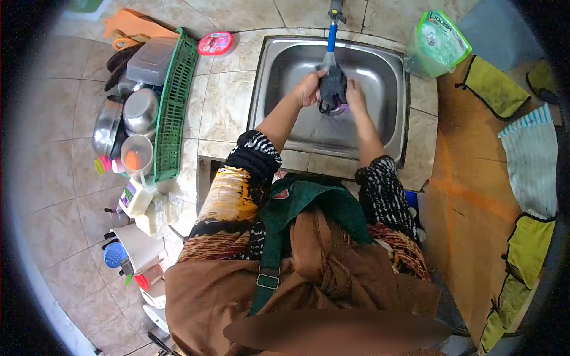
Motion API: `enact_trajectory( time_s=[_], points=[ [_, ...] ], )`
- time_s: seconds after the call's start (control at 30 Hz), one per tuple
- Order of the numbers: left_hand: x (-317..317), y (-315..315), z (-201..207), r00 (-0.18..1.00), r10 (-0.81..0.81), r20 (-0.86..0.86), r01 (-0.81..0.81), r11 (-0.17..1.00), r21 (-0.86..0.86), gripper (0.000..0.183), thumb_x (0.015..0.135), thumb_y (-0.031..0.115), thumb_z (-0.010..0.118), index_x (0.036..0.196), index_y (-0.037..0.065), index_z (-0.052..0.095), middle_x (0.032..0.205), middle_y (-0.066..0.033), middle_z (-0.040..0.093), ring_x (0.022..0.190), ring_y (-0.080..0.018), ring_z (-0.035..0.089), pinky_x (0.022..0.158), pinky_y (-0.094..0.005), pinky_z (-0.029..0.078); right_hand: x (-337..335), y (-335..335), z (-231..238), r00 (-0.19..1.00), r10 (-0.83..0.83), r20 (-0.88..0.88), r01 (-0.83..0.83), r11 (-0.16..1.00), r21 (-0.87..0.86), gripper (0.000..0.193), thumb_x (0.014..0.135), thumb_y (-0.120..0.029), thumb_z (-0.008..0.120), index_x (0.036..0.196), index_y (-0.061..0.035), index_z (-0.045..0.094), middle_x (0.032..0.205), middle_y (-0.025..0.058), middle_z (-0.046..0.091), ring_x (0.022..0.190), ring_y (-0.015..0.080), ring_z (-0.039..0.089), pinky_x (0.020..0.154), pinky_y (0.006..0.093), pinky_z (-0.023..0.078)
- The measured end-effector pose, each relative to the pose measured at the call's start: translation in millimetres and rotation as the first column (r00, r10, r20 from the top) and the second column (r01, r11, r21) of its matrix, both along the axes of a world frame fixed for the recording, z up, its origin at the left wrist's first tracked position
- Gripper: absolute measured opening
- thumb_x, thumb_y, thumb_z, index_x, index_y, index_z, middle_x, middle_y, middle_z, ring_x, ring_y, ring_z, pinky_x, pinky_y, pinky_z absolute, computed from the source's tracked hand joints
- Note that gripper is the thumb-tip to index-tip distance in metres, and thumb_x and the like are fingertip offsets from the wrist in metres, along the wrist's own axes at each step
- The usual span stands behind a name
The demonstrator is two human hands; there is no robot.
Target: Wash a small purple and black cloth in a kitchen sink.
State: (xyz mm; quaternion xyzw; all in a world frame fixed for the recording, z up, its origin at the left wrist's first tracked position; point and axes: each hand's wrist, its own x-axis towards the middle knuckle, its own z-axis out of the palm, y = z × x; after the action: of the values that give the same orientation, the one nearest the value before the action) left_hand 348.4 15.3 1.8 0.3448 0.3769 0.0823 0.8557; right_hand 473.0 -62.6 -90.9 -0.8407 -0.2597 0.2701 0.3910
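Note:
A dark grey, wet-looking cloth hangs bunched over the steel sink, right below the tap with its blue sleeve. At its left edge my left hand is closed, pinching the upper part of the cloth. My right hand grips the right edge, its fingers partly hidden from view. Water seems to run from the tap onto the cloth. Something small and purplish shows under the cloth's lower end, too unclear to name.
A green dish rack with bowls and containers stands left. Near it are a pink-red tub and a white jug. Right of the sink sits a green-edged clear pouch. Yellow-green cloths hang along the brown board.

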Motion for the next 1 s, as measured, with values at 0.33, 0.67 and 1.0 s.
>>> enact_trajectory(
  time_s=[0.33,0.67,1.0],
  points=[
    [-57.2,27.0,34.9,1.000,-0.020,0.000,0.019,0.956,0.292,0.011,0.080,0.011,0.060,0.089,0.007,0.056,0.081,-0.0016,0.062,0.066,-0.0092,0.061,0.055,-0.0216,0.051,-3.8,-9.1,76.8,0.444,0.342,-0.829,0.062,0.911,0.409,0.047,0.087,-0.037,0.052,0.116,-0.0013,0.050,0.109,0.0054,0.057,0.099,0.0161,0.053,0.085,0.0291,0.041],
    [-65.3,51.4,21.5,0.991,0.109,-0.083,-0.059,0.887,0.458,0.022,0.081,0.028,0.063,0.079,0.010,0.050,0.073,0.0006,0.056,0.059,-0.0095,0.054,0.052,-0.0215,0.042,0.3,-0.3,72.9,0.905,0.277,-0.324,-0.164,0.928,0.336,0.058,0.082,-0.029,0.061,0.125,0.0032,0.040,0.116,0.0107,0.054,0.104,0.0175,0.050,0.090,0.0259,0.036],
    [-47.2,22.1,-92.0,0.906,0.320,0.276,-0.330,0.944,-0.008,0.025,0.090,0.028,0.044,0.096,0.006,0.054,0.083,-0.0057,0.058,0.064,-0.0157,0.056,0.054,-0.0248,0.048,-121.7,22.1,83.4,0.959,0.071,0.274,-0.205,0.841,0.500,0.027,0.083,-0.030,0.053,0.082,-0.0032,0.054,0.079,0.0167,0.059,0.074,0.0364,0.056,0.065,0.0437,0.042]
  ],
)
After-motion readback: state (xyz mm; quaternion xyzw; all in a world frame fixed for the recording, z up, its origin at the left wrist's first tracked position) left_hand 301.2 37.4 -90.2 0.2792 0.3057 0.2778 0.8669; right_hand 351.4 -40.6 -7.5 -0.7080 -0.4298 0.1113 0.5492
